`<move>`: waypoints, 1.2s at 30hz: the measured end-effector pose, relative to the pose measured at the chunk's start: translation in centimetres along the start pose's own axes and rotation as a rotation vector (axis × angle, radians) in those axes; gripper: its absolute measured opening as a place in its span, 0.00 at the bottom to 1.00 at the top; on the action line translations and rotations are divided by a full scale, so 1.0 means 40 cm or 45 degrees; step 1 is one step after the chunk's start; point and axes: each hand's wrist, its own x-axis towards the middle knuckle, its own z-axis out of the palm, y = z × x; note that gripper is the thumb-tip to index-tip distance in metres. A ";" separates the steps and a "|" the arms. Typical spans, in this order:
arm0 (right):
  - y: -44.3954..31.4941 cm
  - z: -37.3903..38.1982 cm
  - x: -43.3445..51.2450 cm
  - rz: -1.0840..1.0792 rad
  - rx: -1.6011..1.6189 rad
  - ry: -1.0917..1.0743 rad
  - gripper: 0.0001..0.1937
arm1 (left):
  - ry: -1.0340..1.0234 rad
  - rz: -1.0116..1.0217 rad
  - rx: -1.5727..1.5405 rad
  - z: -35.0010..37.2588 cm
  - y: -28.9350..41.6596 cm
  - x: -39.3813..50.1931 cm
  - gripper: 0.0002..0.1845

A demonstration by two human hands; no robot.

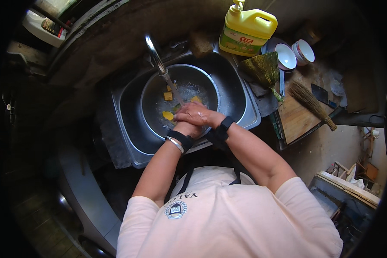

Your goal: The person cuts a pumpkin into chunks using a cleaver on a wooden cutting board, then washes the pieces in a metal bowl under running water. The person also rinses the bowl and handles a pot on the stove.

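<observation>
Both hands are together over a round metal basin [217, 93] of water that sits in the stainless steel sink [233, 87]. My right hand [195, 113] lies across the back of my left hand [189, 128], hiding most of its fingers. Water runs from the chrome faucet [154, 54] and lands close to my fingertips. Several orange-yellow pumpkin pieces [168, 96] are in the bubbling water, one yellow piece [168, 115] just left of my right fingers. Whether either hand grips anything is hidden.
Behind the sink stands a yellow detergent jug [245, 30] with a pump. A large cut pumpkin piece [261, 69] rests at the sink's right corner, near white bowls [285, 57]. On the wooden cutting board [298, 121] lie a straw whisk brush [311, 103] and a cleaver [321, 94].
</observation>
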 end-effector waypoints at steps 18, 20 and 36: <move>-0.086 0.022 0.018 0.553 0.797 0.767 0.25 | 0.334 -0.496 -2.940 -0.018 0.128 -0.077 0.42; -0.064 0.022 0.020 0.519 0.401 0.704 0.23 | 0.401 -0.412 -2.921 -0.022 0.157 -0.088 0.40; -0.091 0.000 -0.058 0.518 -1.059 -0.028 0.17 | 0.451 -0.773 -2.206 0.008 0.142 -0.039 0.24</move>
